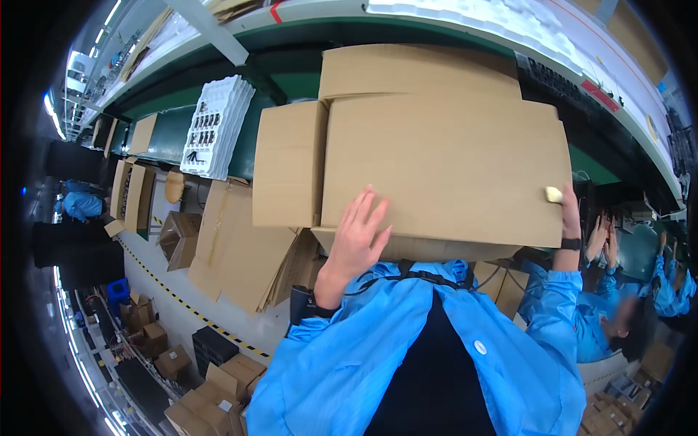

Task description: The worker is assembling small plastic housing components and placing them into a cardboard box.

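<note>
Large cardboard box (443, 163) is sitting right up against the person's chest, closed top flaps facing the camera, filling the centre of the view above the green conveyor table (167, 134).

Left hand (356, 236) is lying flat on the near-left part of the top flap, fingers spread and pointing up-frame. Grip is wide open, pressing on the flap, nothing enclosed.

Right hand (568, 211) is reaching up the box's right edge, mostly hidden behind the flap. It is pinching a small pale yellowish object (554, 194) at the flap's edge; can't tell what the object is.

Side flap (289, 166) is sticking out to the left, level with the top.

Around it: stack of white moulded trays (216, 127) is leaning on the table to the left, flattened cardboard sheets (236, 251) are leaning below it, small boxes (211, 396) are piling on the floor lower left. Another person in a blue coat (603, 323) is working at right.
</note>
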A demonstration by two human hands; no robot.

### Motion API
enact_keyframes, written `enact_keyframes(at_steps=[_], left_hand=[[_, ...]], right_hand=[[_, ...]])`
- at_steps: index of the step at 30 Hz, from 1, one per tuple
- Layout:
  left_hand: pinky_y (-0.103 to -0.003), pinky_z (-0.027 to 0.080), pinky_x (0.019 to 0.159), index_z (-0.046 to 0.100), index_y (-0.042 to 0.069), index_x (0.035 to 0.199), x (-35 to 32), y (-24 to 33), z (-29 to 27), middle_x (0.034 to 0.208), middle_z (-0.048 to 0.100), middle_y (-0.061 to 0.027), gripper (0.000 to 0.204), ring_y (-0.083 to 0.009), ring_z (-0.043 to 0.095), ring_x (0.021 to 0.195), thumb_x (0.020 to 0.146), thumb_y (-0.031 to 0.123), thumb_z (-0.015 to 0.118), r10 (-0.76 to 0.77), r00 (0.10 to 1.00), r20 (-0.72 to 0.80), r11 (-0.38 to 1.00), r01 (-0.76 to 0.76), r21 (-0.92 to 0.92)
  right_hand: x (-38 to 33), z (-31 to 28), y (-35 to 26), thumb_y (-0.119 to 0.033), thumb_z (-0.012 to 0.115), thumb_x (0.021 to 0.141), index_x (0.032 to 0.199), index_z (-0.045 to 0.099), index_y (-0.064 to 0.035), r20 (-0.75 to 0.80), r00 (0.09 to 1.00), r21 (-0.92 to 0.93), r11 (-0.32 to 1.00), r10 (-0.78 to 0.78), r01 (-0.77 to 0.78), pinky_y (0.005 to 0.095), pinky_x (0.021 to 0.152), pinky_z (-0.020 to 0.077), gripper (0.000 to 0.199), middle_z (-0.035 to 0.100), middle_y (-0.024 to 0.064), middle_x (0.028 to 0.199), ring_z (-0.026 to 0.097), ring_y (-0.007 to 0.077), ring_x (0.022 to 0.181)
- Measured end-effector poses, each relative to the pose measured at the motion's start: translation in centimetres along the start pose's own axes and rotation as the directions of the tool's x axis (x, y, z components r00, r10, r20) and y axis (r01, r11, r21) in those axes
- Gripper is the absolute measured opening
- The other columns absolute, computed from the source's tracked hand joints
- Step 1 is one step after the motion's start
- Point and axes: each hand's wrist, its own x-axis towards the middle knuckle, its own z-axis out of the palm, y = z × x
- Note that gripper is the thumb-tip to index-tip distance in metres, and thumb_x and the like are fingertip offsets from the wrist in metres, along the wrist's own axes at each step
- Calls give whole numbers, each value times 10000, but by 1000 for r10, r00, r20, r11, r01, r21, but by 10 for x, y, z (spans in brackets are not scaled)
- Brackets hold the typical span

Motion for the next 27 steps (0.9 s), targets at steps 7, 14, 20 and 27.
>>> enact_keyframes(at_steps=[7,14,20,27], left_hand=[[-531,343,1153,513,-19,1416,23,14,57,1497,434,-309,541,-474,358,1440,941,179,678,-232,972,25,969,229,90],[-533,330,1167,527,13,1424,27,21,86,1509,436,-287,533,-468,341,1456,937,169,679,-343,939,40,918,326,225],[-557,342,1158,525,36,1444,60,26,116,1513,432,-280,548,-461,333,1466,942,202,669,-333,908,254,925,263,274],[-557,401,1118,543,43,1427,88,4,126,1493,474,-246,535,-425,408,1427,944,237,666,-411,746,524,905,266,332]], right_hand=[[30,53,1,-10,641,906,1176,645,16,-136,933,-534,818,-334,215,319,823,565,271,718,109,1053,703,182,954],[-34,45,4,5,659,844,1066,662,-2,108,778,-844,357,-618,401,438,841,553,223,694,209,1070,684,407,986],[-52,60,41,-8,667,716,993,652,-14,454,793,-821,156,-406,549,629,1170,285,277,672,158,957,572,376,1223],[-57,49,38,-12,654,753,895,662,-6,379,803,-763,336,-461,552,628,1170,301,142,687,160,941,646,323,1086]])
